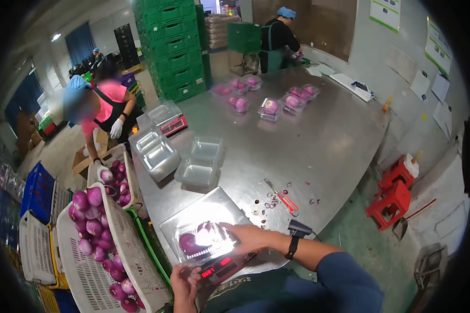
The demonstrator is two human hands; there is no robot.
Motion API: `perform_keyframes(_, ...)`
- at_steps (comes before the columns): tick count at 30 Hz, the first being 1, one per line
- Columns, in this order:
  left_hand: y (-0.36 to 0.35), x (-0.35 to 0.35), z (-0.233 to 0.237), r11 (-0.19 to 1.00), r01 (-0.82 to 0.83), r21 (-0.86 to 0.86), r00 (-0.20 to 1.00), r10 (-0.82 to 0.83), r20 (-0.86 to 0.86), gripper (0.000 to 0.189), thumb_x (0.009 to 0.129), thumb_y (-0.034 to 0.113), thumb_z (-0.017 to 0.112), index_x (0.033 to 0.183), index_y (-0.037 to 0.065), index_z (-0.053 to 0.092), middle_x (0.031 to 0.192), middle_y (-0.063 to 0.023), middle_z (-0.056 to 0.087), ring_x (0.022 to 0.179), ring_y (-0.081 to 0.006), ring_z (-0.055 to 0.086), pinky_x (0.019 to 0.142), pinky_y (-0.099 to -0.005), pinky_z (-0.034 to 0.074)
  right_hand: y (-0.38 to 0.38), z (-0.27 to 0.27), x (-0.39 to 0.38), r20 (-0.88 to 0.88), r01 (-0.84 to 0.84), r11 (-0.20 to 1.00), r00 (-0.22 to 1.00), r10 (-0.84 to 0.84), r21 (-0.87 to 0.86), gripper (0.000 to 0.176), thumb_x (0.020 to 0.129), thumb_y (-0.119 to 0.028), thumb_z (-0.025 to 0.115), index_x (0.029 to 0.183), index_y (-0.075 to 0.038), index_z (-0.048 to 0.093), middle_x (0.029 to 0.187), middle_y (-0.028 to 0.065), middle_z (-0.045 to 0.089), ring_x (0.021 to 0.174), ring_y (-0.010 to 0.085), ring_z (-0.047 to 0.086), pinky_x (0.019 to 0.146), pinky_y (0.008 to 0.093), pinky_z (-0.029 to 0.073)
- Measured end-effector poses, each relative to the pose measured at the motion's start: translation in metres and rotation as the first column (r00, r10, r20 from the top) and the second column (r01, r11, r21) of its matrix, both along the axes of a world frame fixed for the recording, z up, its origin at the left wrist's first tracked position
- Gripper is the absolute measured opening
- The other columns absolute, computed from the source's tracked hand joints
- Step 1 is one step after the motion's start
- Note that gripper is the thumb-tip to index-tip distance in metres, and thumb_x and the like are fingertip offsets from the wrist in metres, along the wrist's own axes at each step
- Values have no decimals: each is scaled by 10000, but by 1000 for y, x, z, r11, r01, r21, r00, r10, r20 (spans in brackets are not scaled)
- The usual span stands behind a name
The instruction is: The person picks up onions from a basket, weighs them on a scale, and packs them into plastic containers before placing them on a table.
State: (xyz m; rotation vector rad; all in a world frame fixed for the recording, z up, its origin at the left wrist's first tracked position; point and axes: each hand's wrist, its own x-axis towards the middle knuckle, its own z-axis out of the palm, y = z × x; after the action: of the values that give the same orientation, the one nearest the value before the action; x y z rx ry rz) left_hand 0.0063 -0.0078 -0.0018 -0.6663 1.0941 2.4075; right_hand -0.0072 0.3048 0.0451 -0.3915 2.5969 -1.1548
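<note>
A clear plastic box [196,250] with red onions [189,243] in it sits on the metal pan [178,219] of a digital scale. Glare hides part of the box. My right hand [248,238] reaches in from the right, its fingers closed at the box's right side. Below, red digits glow on the scale's display [216,267]. By the scale's front left corner is my left hand [185,281], fingers curled in; what they hold, if anything, is hidden. A red-handled knife [287,202] lies on the steel table [297,151] among onion scraps [270,202].
White baskets [136,255] of red onions stand at left. Open plastic boxes [199,161] and a stack of them [156,154] lie beyond the scale. Filled boxes [270,108] sit farther back. A co-worker [109,99] reaches into a basket; another person [279,41] stands behind the table.
</note>
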Motion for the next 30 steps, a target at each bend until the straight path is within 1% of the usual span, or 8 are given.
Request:
perform_keyframes(7, 5, -3, -13, 955, -22, -296, 996, -5, -89, 63, 872, 12, 568, 884, 34, 510, 802, -159, 629, 640, -259, 655, 448, -303, 480, -16, -45, 4, 102, 361, 932, 929, -355, -46, 756, 828, -356, 686, 1444, 23, 463, 912, 243, 717, 889, 419, 704, 824, 467, 556)
perform_keyframes(9, 9, -3, -13, 951, -43, -305, 995, 13, -99, 82, 864, -15, 559, 878, 34, 494, 785, -156, 619, 615, -252, 643, 437, -301, 473, -12, -44, 4, 48, 306, 952, 951, -306, 7, 566, 848, -300, 663, 1281, 54, 578, 870, 206, 728, 862, 360, 722, 805, 430, 570)
perform_keyframes(11, 11, -2, -14, 947, -61, -316, 994, 29, -107, 106, 855, -43, 549, 873, 34, 479, 767, -153, 610, 590, -244, 631, 426, -298, 467, -11, -28, 5, 325, 364, 918, 897, -299, -158, 420, 872, -241, 646, 1179, 46, 631, 841, 171, 732, 819, 294, 731, 758, 394, 570)
perform_keyframes(18, 30, 0, -11, 942, -117, -315, 984, 67, -165, 240, 836, -58, 518, 1054, 40, 500, 756, -140, 610, 559, -220, 604, 420, -284, 458, -2, -41, 2, 284, 398, 889, 900, -330, -229, 313, 904, -147, 614, 1163, 25, 587, 871, 119, 725, 723, 191, 724, 672, 335, 570)
perform_keyframes(20, 41, -3, -6, 938, -137, -317, 982, 88, -165, 304, 835, -53, 514, 1119, 55, 507, 759, -133, 614, 559, -221, 597, 423, -282, 452, 12, -29, -1, 479, 404, 869, 845, -236, -285, 412, 902, -217, 705, 1224, 19, 605, 897, 102, 728, 797, 175, 698, 714, 325, 554)
perform_keyframes(23, 56, -10, -10, 948, -66, -312, 988, 19, -152, 427, 826, -67, 505, 1235, 52, 476, 766, -138, 622, 564, -221, 600, 422, -283, 450, 45, -55, -3, 377, 368, 845, 900, -219, -387, 513, 897, -288, 771, 1273, 11, 591, 912, 80, 719, 828, 159, 686, 728, 313, 551)
perform_keyframes(25, 74, -16, -8, 935, 11, -355, 988, -65, -139, 433, 823, -75, 506, 1238, 46, 479, 785, -147, 635, 577, -223, 612, 432, -287, 454, 74, -45, -8, 469, 453, 842, 835, -287, -292, 843, 826, -465, 833, 1419, 24, 489, 1215, 170, 653, 894, 199, 688, 766, 310, 550)
perform_keyframes(30, 136, -32, -3, 929, 164, -330, 966, -220, -137, 425, 879, -49, 590, 1288, 1, 486, 799, -134, 649, 598, -216, 631, 461, -289, 482, 109, -49, -18, 566, 545, 725, 783, -258, -422, 1011, 832, -524, 793, 1549, -7, 303, 1317, 189, 591, 1072, 255, 636, 865, 363, 524)
